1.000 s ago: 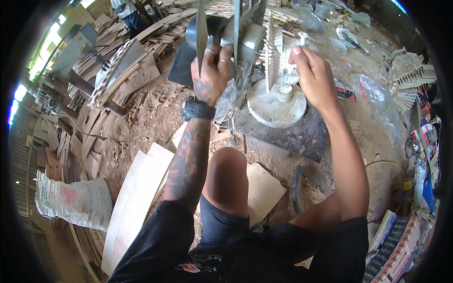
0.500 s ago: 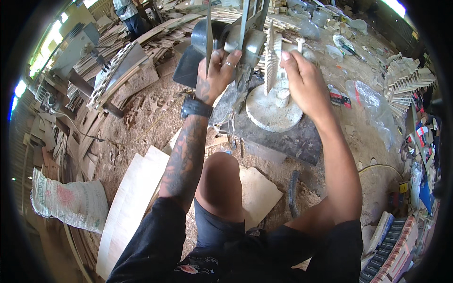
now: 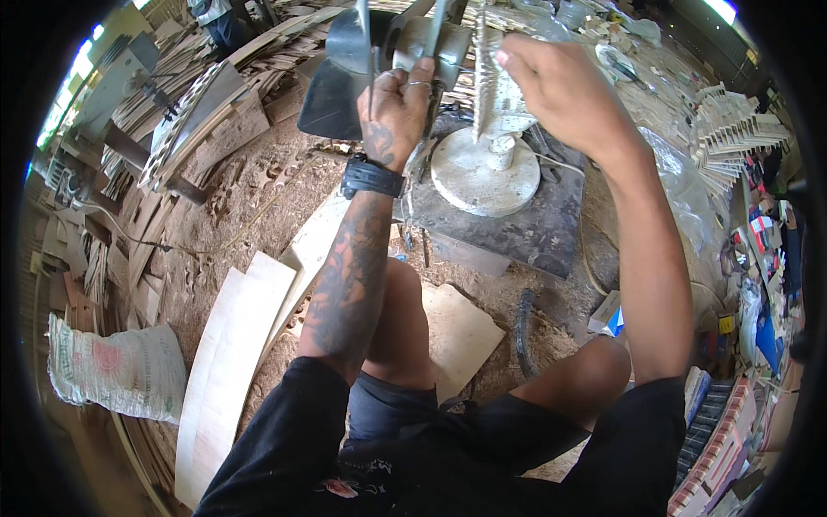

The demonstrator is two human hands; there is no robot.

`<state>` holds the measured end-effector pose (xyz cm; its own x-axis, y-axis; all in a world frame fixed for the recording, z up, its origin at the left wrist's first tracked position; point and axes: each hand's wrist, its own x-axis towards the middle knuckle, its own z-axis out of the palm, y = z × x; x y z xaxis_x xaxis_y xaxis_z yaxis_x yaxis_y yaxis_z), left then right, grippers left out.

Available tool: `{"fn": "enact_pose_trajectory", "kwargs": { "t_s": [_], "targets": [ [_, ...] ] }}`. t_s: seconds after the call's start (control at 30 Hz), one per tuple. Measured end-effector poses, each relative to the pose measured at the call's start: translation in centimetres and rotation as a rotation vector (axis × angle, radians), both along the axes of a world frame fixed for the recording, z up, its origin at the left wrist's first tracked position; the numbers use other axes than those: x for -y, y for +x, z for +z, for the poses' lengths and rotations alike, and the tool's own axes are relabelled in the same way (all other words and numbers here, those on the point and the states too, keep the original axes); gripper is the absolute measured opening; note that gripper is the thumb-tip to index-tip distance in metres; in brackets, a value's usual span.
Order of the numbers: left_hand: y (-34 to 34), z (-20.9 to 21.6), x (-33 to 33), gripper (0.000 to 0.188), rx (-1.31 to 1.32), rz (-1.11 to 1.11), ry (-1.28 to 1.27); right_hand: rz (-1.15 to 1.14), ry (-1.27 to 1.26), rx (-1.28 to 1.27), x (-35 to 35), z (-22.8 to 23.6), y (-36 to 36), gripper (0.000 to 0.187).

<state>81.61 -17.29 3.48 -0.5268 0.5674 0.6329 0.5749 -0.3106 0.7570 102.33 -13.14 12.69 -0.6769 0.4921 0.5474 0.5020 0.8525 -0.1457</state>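
Note:
My left hand (image 3: pixel 394 108), wearing a ring, with a dark watch on the wrist, is closed beside a machine with a black curved guard (image 3: pixel 336 99) and a grey cylinder (image 3: pixel 431 43). Two thin grey upright strips, a left strip (image 3: pixel 365 43) and a right strip (image 3: pixel 440 26), pass close by its fingers. What it grips is hidden. My right hand (image 3: pixel 560 90) is raised with curled fingers, its thumb tip near a pale upright piece with a ridged edge (image 3: pixel 484 82). Whether it touches that piece I cannot tell. Below stands a round whitish base (image 3: pixel 482 185) with a short post.
The base rests on a dark board (image 3: pixel 538 233) over ground strewn with shavings. Plywood sheets (image 3: pixel 228 345) and a white woven sack (image 3: pixel 116 366) lie left. Wood strips (image 3: pixel 181 164) are piled behind. At right are zigzag wooden pieces (image 3: pixel 732 133); a person (image 3: pixel 220 21) stands far left.
My right hand has moved up and turned so its back faces me. My left hand stays by the machine. The view has shifted, so the base and board appear higher and further left.

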Motion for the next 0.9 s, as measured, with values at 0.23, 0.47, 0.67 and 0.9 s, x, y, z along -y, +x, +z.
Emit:
{"fn": "enact_pose_trajectory", "kwargs": {
  "t_s": [0.23,0.47,0.67,0.9],
  "targets": [
    [-1.0,0.1,-0.8,0.058,-0.023,-0.033,-0.058,0.056,0.015,-0.055,-0.4,1.3,-1.8,0.03],
    [0.5,0.0,0.8,0.051,-0.055,0.041,-0.023,0.026,-0.04,-0.108,2.4,-1.1,-0.7,0.025],
    [2.4,0.2,1.6,0.048,-0.016,0.078,0.039,0.033,-0.048,-0.191,6.1,-1.7,-2.0,0.03],
    [2.9,-0.5,0.4,0.038,-0.061,0.068,0.16,-0.174,-0.045,-0.274,7.2,-2.9,-5.4,0.028]
  ]
}}
